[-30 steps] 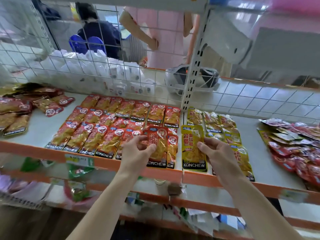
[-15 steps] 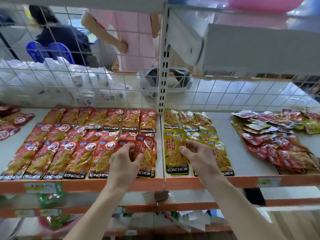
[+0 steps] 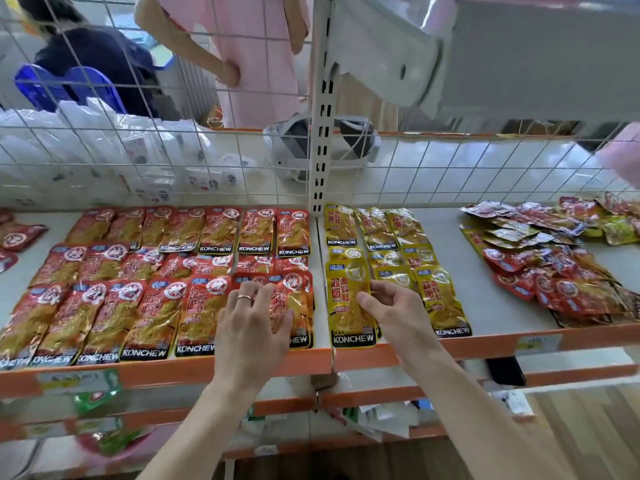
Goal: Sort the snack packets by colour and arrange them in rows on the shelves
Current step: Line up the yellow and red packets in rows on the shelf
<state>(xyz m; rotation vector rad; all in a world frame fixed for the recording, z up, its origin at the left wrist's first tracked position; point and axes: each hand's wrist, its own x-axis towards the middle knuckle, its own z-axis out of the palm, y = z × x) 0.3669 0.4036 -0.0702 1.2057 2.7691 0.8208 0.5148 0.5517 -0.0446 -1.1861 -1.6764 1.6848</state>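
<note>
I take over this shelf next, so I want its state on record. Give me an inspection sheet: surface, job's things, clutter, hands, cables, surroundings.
Surface: white shelf, orange front edge, split by a post.
Job's things: red packets in rows left of it; yellow packets in rows right; mixed pile far right.
Clutter: stray packets, far left.
Hands: left hand rests on front red packet; right hand pinches front yellow packet.
Cables: nothing seen.
Surroundings: wire mesh behind, white bags and two people beyond it.

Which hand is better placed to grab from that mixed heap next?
Probably the right hand: it is nearer the jumbled heap of red and yellow foil packets than the left hand.
</note>
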